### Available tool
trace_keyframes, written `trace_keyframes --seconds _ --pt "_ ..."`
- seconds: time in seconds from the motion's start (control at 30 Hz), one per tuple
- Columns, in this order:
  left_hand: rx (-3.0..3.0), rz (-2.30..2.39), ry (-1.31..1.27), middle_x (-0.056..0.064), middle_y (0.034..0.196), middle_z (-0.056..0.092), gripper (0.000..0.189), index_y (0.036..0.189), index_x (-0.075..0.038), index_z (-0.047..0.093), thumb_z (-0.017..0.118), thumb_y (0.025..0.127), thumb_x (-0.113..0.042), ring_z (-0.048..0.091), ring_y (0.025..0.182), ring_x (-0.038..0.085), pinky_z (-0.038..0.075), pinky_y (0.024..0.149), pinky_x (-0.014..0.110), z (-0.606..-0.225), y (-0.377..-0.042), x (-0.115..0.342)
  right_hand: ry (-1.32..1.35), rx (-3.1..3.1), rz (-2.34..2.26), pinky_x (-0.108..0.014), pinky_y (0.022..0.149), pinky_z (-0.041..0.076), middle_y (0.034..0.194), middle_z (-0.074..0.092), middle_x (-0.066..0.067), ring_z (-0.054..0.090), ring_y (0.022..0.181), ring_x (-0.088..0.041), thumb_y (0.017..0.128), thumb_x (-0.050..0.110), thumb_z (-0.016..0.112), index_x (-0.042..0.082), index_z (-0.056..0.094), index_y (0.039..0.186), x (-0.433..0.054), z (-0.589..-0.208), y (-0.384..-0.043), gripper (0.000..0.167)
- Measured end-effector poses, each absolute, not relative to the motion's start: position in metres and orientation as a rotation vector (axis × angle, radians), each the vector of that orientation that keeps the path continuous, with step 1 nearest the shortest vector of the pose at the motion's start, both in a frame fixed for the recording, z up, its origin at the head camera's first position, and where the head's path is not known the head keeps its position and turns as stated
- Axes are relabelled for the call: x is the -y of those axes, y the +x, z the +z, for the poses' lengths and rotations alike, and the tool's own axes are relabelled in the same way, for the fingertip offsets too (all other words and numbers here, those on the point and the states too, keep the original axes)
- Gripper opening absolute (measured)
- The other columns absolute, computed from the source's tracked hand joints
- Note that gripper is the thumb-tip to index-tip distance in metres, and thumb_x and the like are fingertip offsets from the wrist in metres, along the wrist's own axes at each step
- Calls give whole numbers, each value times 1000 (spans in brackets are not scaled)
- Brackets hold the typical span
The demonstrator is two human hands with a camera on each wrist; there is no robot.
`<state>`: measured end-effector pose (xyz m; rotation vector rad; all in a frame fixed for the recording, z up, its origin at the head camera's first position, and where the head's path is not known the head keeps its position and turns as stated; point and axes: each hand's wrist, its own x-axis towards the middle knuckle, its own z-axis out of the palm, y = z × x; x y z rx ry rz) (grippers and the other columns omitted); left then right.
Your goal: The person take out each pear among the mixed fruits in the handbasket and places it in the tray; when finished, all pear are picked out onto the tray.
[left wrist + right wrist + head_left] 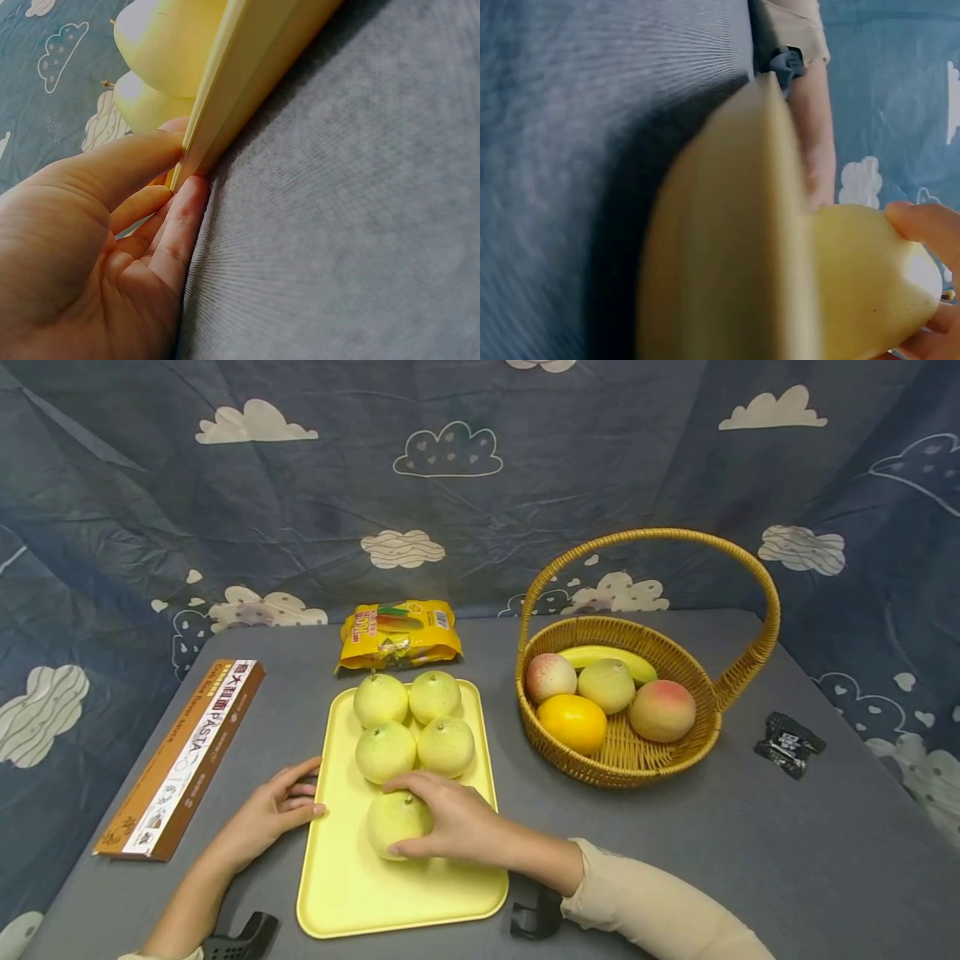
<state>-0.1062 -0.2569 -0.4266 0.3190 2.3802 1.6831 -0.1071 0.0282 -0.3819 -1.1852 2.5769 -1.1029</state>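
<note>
A pale yellow tray lies on the table with several round yellow-green pears in two rows on its far half. My right hand grips another pear just nearer than those rows, with thumb and fingers around its sides. The right wrist view shows this pear close behind the tray's blurred rim. At the tray's left edge, my left hand pinches the rim. In the left wrist view, the thumb lies on the rim and the other fingers are against its outer side.
Right of the tray stands a wicker basket with a tall handle, holding a banana, peaches and other fruit. A yellow snack bag lies behind the tray. A long pasta box lies at the left, a small black packet at the far right.
</note>
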Motion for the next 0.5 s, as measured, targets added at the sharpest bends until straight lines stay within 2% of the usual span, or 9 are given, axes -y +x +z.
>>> trace_keyframes --seconds 0.17,0.37,0.5 --pt "-2384 1692 329 22 125 36 67 138 1 30 66 83 -11 53 95 11 48 78 21 -428 -105 257 -1282 -2518 -1159 -21 95 34 122 49 5 43 112 -6 71 33 76 16 51 122 -21 -387 -108 59" --pt "-2392 1705 349 22 124 37 66 138 3 31 66 83 -9 53 94 10 48 77 20 -427 -105 257 -1336 -2497 -1150 -21 93 35 120 45 3 41 110 -6 71 32 76 20 51 121 -16 -390 -106 57" --pt "-2395 1704 347 22 124 37 66 137 3 31 66 82 -9 54 93 10 48 78 20 -427 -106 257 -1311 -2488 -1154 -21 95 34 120 47 2 41 111 -7 69 30 77 14 48 121 -16 -388 -107 61"
